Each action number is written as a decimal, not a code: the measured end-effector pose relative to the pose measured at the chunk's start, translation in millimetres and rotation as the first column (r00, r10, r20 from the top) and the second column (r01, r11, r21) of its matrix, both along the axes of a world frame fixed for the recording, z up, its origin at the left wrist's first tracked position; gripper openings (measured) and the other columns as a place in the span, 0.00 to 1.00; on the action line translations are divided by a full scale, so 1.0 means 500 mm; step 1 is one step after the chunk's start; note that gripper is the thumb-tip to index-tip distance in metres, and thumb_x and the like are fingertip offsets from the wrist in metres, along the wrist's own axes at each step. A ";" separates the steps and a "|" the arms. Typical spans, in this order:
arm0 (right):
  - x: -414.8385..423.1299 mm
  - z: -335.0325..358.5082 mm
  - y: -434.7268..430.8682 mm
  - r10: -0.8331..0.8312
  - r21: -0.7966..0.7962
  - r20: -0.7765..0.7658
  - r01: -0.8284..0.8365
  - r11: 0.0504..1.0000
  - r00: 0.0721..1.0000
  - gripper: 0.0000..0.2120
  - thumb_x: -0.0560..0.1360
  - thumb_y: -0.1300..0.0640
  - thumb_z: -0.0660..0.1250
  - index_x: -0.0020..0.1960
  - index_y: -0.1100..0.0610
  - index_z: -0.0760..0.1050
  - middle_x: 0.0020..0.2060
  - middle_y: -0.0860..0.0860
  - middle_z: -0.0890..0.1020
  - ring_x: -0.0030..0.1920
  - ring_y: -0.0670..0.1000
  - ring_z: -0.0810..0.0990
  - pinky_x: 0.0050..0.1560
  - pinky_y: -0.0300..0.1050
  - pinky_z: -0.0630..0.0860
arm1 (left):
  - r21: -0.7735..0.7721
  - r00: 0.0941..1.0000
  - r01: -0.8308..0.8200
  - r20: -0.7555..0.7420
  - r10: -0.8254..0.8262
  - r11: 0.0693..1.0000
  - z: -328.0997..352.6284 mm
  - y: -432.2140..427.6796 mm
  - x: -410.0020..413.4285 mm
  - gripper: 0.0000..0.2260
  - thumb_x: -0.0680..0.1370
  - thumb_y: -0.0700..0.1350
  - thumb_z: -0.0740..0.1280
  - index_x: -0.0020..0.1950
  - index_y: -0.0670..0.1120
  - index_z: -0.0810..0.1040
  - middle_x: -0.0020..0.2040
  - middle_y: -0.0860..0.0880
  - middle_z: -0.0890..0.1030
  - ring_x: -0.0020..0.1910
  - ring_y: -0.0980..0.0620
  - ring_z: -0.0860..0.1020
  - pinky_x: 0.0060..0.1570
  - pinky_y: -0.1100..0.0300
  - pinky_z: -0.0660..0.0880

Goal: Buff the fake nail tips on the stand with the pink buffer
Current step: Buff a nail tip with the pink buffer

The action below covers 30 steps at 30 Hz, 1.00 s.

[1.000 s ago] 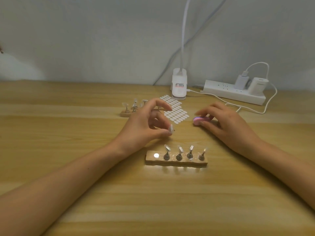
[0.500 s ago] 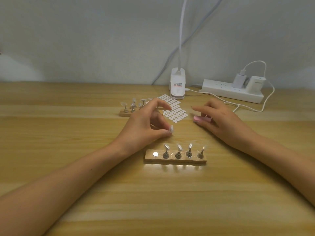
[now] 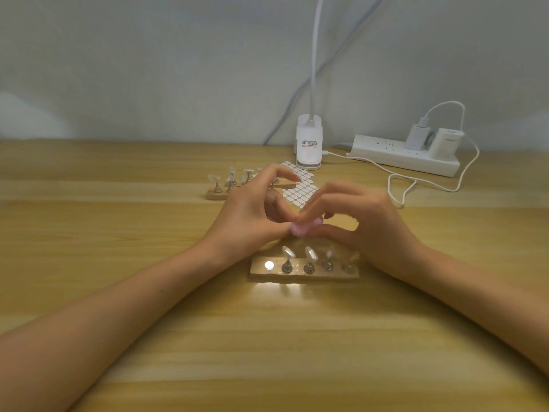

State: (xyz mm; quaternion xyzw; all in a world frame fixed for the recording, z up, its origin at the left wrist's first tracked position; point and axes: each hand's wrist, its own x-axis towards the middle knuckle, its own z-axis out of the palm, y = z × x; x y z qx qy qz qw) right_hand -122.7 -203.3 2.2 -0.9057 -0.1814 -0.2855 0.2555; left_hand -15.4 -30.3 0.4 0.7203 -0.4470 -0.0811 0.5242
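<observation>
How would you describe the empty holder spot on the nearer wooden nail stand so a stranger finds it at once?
On the light wooden table, find the short wooden block stand nearer the camera. Its leftmost spot is a flat, shiny silver disc; the other four hold metal pegs topped with pale nail tips.

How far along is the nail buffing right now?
Done: one tip is off the near stand, leaving a bare magnet. In hand: the right hand holds the pink buffer against the pinching left hand; the tip itself is hidden. Left: four tips on that stand await buffing.
</observation>
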 end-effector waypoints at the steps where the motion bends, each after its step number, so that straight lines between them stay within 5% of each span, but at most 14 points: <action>1: 0.002 0.000 -0.001 -0.007 0.001 0.005 0.007 1.000 1.000 0.04 0.73 0.61 0.75 0.47 0.59 0.85 0.41 0.54 0.82 0.43 0.53 0.80 0.44 0.48 0.77 | 0.001 1.000 -0.001 0.015 0.001 1.000 0.000 0.000 0.000 0.24 0.70 0.39 0.79 0.62 0.47 0.74 0.34 0.51 0.84 0.36 0.58 0.83 0.42 0.70 0.74; 18: 0.004 -0.003 -0.010 -0.032 0.031 0.033 0.031 0.999 0.999 0.06 0.72 0.59 0.75 0.48 0.59 0.86 0.42 0.53 0.84 0.43 0.51 0.82 0.46 0.49 0.78 | 0.031 0.995 -0.019 0.102 0.016 0.999 0.001 -0.003 0.000 0.24 0.70 0.34 0.77 0.63 0.46 0.73 0.35 0.54 0.85 0.37 0.61 0.83 0.40 0.72 0.72; 22: 0.004 0.000 -0.018 -0.091 0.143 -0.016 0.093 0.985 0.996 0.05 0.73 0.57 0.74 0.47 0.57 0.85 0.42 0.50 0.85 0.44 0.48 0.81 0.45 0.49 0.76 | 0.039 0.998 -0.019 0.069 0.016 0.999 -0.001 -0.003 0.002 0.23 0.70 0.34 0.77 0.60 0.45 0.73 0.36 0.52 0.86 0.39 0.57 0.84 0.47 0.65 0.78; 25: 0.006 -0.003 -0.013 -0.080 0.082 0.011 0.079 0.993 0.997 0.06 0.73 0.56 0.74 0.48 0.57 0.85 0.41 0.47 0.84 0.43 0.46 0.81 0.45 0.41 0.76 | 0.041 0.998 -0.017 0.055 0.014 0.999 -0.003 -0.004 0.004 0.23 0.69 0.35 0.78 0.60 0.45 0.73 0.36 0.52 0.85 0.39 0.56 0.84 0.48 0.63 0.78; 30: 0.002 0.002 -0.017 -0.137 0.165 0.021 0.131 0.978 0.990 0.06 0.74 0.56 0.74 0.49 0.57 0.84 0.44 0.46 0.85 0.47 0.48 0.82 0.46 0.47 0.77 | 0.019 0.996 -0.026 0.087 0.024 0.999 -0.005 -0.008 0.004 0.26 0.71 0.36 0.77 0.64 0.46 0.72 0.35 0.54 0.85 0.39 0.63 0.82 0.44 0.71 0.75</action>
